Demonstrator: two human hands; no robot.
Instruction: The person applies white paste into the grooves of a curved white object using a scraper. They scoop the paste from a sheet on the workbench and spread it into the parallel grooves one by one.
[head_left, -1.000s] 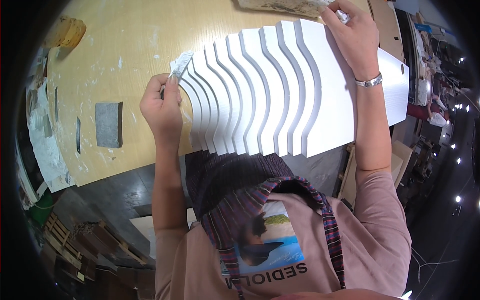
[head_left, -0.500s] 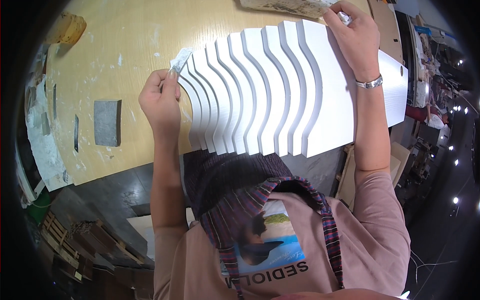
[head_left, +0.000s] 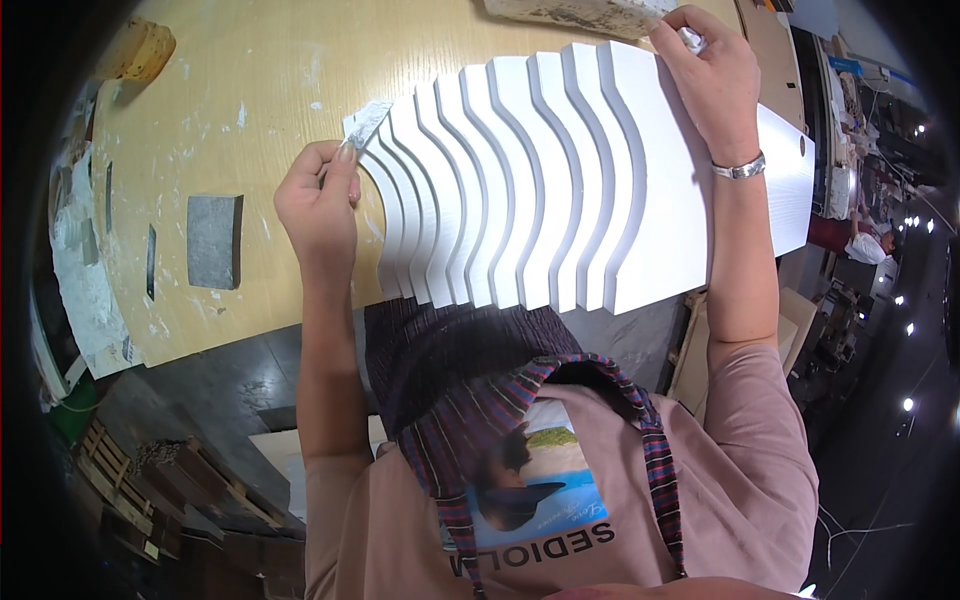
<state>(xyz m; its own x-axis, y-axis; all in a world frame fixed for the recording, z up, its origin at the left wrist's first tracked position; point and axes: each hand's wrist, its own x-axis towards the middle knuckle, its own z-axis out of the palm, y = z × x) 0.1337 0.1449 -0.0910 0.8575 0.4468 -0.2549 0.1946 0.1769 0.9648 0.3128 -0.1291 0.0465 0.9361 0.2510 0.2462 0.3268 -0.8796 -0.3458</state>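
In front of me a white panel made of several overlapping, wavy-edged steps lies across the table and overhangs its near edge. My left hand is closed at the panel's far left corner. Its thumb and fingers pinch a small flat piece smeared with white, which lies against the end of the narrowest steps; I cannot tell its exact kind. My right hand is closed at the far right of the panel, wrist over its broad smooth part. A crumpled white wad shows between its fingers, mostly hidden.
A grey rectangular block rests on the wooden table, left of my left hand. At the back left stands a stained yellowish container. A white-crusted slab lies beyond the panel. White-smeared material covers the table's left edge.
Both hands keep almost the same places. The flat piece at the panel's left corner has shifted very slightly to the right.
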